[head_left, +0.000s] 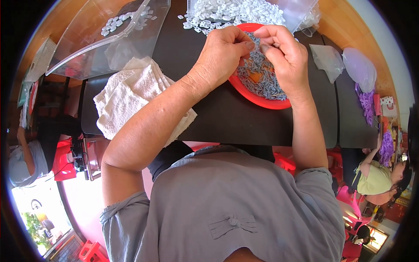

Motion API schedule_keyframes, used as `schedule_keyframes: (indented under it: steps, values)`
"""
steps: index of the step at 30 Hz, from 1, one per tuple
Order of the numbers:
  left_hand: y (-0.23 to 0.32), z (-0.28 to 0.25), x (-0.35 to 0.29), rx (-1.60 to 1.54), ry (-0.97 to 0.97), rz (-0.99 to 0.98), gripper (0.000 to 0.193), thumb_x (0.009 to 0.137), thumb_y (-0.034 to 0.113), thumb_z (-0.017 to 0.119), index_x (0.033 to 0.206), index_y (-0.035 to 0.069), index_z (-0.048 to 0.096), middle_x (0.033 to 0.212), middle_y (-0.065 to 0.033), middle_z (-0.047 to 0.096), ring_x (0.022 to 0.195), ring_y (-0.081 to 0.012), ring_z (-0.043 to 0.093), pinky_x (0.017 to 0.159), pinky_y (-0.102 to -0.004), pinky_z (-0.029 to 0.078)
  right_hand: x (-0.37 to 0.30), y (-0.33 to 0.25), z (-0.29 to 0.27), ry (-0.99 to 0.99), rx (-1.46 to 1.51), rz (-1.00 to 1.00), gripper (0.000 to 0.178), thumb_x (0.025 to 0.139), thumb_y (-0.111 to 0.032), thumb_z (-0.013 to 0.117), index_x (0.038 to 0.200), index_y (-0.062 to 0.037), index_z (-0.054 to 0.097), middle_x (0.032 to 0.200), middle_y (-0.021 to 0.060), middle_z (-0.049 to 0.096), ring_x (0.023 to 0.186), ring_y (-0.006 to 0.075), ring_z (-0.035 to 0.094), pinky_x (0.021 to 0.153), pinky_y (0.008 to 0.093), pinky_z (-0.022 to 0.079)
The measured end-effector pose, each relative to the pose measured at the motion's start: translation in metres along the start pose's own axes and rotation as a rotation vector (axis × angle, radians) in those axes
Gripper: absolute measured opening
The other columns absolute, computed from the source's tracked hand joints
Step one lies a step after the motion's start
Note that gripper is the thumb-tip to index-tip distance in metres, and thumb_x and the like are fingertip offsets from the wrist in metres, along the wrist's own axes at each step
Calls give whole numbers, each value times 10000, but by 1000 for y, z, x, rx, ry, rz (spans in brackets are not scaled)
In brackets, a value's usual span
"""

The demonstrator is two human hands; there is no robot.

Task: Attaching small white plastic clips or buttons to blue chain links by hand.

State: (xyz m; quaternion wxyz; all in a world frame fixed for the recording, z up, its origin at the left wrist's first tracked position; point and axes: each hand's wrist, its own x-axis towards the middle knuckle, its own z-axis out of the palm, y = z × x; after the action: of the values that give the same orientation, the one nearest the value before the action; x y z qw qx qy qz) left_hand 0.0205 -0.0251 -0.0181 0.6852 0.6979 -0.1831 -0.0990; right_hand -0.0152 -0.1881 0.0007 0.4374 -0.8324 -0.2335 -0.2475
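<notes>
Both hands are raised over a red round basin point(267, 103) on the dark table. Inside it lies a heap of small slim blue-grey pieces point(267, 89) that look like screws or pins. My left hand point(227, 51) is closed, thumb pressed to the fingers above the basin's left side. Close by on the right, my right hand point(286, 54) has its fingers curled toward the thumb. Anything in either pinch is too small or hidden to make out. Beyond the hands spreads a pile of small white plastic parts with holes point(244, 12).
Folded cream towels point(126, 94) lie left of my left forearm. At the far left a clear plastic bin point(87, 56) has some white parts in it. Clear bags point(327, 61) rest at the right table edge. Other people point(375, 174) sit farther off on both sides.
</notes>
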Motion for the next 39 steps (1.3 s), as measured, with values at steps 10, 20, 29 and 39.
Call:
schedule_keyframes:
  steps: [10,20,29,39]
  values:
    - [0,0,-1,0,-2,12,149,882,120,638,864,-26,615,706,-50,608,609,-99,570,526,-258,481,0,-2,0,-9,-30,-20,223,831,88,523,1028,18,600,789,13,617,700,53,542,639,195,439]
    - [2,0,-2,-43,10,-5,145,879,116,640,851,-23,610,699,-46,606,595,-97,563,516,-257,474,-1,0,0,3,-35,-70,239,825,114,529,1032,19,600,866,32,649,768,73,605,693,203,477]
    - [2,1,-2,-20,21,10,138,871,98,644,836,-29,602,685,-49,598,592,-97,555,532,-264,473,-1,-4,2,23,-36,-51,260,792,115,515,987,-33,604,842,52,660,750,137,629,685,251,504]
    - [-13,13,-5,-53,83,125,52,900,26,603,918,-20,619,744,-18,597,627,-69,521,565,-227,450,-4,-8,16,65,-76,-150,255,793,153,510,994,22,599,890,55,673,811,111,650,749,238,517]
